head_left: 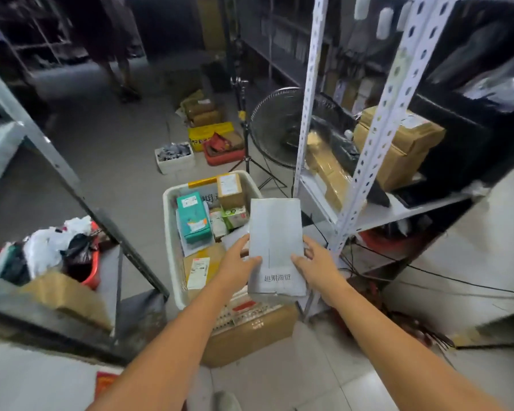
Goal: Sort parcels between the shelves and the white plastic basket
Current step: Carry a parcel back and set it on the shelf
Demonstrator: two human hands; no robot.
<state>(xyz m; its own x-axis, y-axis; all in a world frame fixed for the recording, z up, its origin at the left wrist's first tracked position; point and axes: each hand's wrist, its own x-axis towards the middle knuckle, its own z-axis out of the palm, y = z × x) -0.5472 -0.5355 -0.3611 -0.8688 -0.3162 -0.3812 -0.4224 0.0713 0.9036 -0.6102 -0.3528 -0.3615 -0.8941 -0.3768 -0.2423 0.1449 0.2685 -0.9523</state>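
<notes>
Head view: at frame centre, the left hand point(237, 264) and right hand point(312, 264), fingers curled round its edges, hold a grey parcel point(275, 241) above the white plastic basket point(170, 232), apparently for sorting.

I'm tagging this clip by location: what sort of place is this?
Likely a parcel depot or pickup-point storeroom: metal shelving holding cardboard boxes, and a white plastic basket full of labelled parcels on the floor.
</notes>
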